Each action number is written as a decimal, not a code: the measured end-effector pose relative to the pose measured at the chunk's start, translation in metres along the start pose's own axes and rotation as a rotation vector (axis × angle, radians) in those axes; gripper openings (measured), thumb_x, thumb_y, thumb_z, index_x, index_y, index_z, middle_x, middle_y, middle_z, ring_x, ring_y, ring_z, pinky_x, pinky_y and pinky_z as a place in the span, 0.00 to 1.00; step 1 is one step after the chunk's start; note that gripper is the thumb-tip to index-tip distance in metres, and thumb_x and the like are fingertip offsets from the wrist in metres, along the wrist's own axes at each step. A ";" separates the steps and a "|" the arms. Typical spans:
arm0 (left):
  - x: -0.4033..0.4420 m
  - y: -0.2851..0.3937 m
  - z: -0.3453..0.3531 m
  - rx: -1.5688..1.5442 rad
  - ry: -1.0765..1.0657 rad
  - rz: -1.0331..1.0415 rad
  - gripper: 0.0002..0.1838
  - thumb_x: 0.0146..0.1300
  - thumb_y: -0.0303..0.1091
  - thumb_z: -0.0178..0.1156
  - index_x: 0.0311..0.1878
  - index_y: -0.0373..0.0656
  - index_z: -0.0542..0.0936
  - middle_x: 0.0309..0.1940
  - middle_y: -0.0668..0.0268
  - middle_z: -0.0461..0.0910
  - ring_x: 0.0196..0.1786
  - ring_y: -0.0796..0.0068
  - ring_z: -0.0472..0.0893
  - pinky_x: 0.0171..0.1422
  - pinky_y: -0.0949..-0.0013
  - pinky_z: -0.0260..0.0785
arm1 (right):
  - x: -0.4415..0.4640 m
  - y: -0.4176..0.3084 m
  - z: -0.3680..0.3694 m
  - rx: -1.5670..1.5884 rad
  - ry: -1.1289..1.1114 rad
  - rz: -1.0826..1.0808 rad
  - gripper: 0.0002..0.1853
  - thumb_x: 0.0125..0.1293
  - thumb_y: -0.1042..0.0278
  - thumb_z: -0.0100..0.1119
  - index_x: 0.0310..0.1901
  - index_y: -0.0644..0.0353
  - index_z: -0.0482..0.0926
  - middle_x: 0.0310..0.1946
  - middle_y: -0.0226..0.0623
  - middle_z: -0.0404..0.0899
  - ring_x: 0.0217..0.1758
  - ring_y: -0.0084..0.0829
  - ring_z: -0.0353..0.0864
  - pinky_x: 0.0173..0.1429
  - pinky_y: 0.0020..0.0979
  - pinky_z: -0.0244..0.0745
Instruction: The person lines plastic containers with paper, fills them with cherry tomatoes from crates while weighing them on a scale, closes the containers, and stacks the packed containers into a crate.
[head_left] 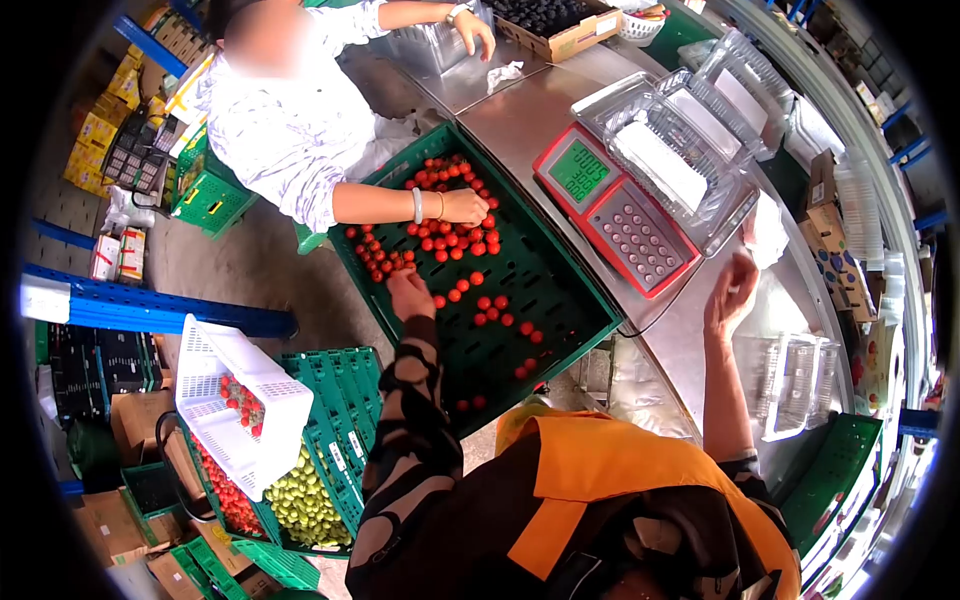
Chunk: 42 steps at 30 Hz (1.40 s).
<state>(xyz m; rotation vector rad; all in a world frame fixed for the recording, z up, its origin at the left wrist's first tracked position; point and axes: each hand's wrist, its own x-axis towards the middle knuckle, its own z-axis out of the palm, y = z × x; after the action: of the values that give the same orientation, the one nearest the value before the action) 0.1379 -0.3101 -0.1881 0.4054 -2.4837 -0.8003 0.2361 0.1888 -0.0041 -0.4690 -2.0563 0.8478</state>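
Note:
Red cherry tomatoes (482, 318) lie loose in a dark green plastic crate (560, 330), mostly heaped toward its far left. My left hand (408, 294) is in the crate's left side, its fingers bent around tomatoes there; their tips are partly hidden. Over the steel table, my right hand (732, 292) has loosely curled fingers and nothing visible in them. It is just below a white crumpled sheet (765, 232) and beside a clear plastic box (668, 160) on a red scale (618, 212). Whether it touches the sheet, I cannot tell.
Across the crate, another person's hand (463, 207) rests on the tomatoes. More clear boxes (800, 385) lie on the steel table (510, 115). A tilted white basket (240, 400) with tomatoes stands at the left, above green crates (335, 400) and green grapes (305, 505).

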 end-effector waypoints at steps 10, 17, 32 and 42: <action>0.062 -0.015 0.023 0.601 -0.343 -0.358 0.18 0.62 0.45 0.64 0.49 0.45 0.76 0.51 0.57 0.74 0.47 0.53 0.83 0.45 0.53 0.78 | -0.086 0.117 -0.030 -0.677 -0.153 0.204 0.07 0.64 0.65 0.53 0.41 0.56 0.76 0.39 0.40 0.78 0.46 0.44 0.78 0.53 0.43 0.72; 0.065 0.007 0.015 0.613 -0.482 -0.540 0.25 0.51 0.37 0.72 0.53 0.46 0.76 0.49 0.57 0.78 0.51 0.59 0.83 0.49 0.57 0.79 | -0.083 0.106 -0.030 -0.667 -0.147 0.194 0.06 0.64 0.66 0.52 0.39 0.56 0.76 0.39 0.39 0.78 0.46 0.44 0.78 0.52 0.43 0.72; -0.022 0.159 -0.143 -1.588 -0.947 -0.299 0.21 0.68 0.34 0.57 0.61 0.35 0.72 0.58 0.59 0.75 0.57 0.63 0.78 0.59 0.58 0.75 | -0.083 0.105 -0.033 -0.577 -0.121 0.209 0.04 0.60 0.68 0.56 0.36 0.54 0.75 0.37 0.36 0.78 0.44 0.42 0.78 0.50 0.44 0.73; -0.037 0.322 -0.140 -1.902 -1.411 -0.363 0.11 0.60 0.35 0.61 0.40 0.44 0.71 0.44 0.65 0.66 0.42 0.74 0.67 0.42 0.73 0.65 | -0.081 0.103 -0.040 -0.431 -0.067 0.231 0.05 0.57 0.70 0.58 0.36 0.54 0.74 0.34 0.35 0.77 0.42 0.41 0.78 0.48 0.43 0.72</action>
<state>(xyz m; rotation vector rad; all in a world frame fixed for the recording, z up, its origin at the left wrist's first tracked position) 0.2041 -0.1071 0.0930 -0.6596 -0.9390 -3.6620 0.3178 0.2288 -0.1067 -0.9379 -2.2813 0.5497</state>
